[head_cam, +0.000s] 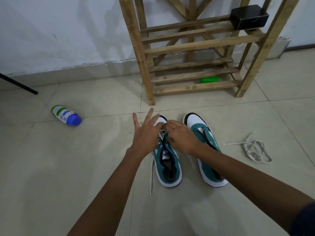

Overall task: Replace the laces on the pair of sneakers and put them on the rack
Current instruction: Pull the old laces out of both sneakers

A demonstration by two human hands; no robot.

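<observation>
Tiled floor [68,167] against a white wall, wooden rack [192,46] standing at the wall ahead. Two green-and-white sneakers side by side on the floor just in front of the rack, toes toward it.

Left sneaker [167,164] is partly laced: lace [151,174] crosses the lower eyelets, one long end trails down the floor along its left side. Right sneaker [204,150] has no lace visible in its eyelets. Spare lace [252,149] lies in a loose tangle on the floor, right of the right sneaker, apart from it.

Left hand [146,135] over the left sneaker's toe, fingers spread and straight, gripping nothing visible. Right hand [183,135] curled at the eyelets near the toe; looks like it pinches the lace, but the tip is hidden, so not certain.

Risks, judged:
- trailing end is long, other side may come out short, uneven lacing
- pulling hard with the sneaker unpinned could drag it across the tiles
- an eyelet may get skipped, hands block the view
- spare lace's loops may knot when lifted

Also on the floor: bottle [66,114] lying at left. Black box [248,17] on an upper rack shelf, green container [209,80] on the lowest.
</observation>
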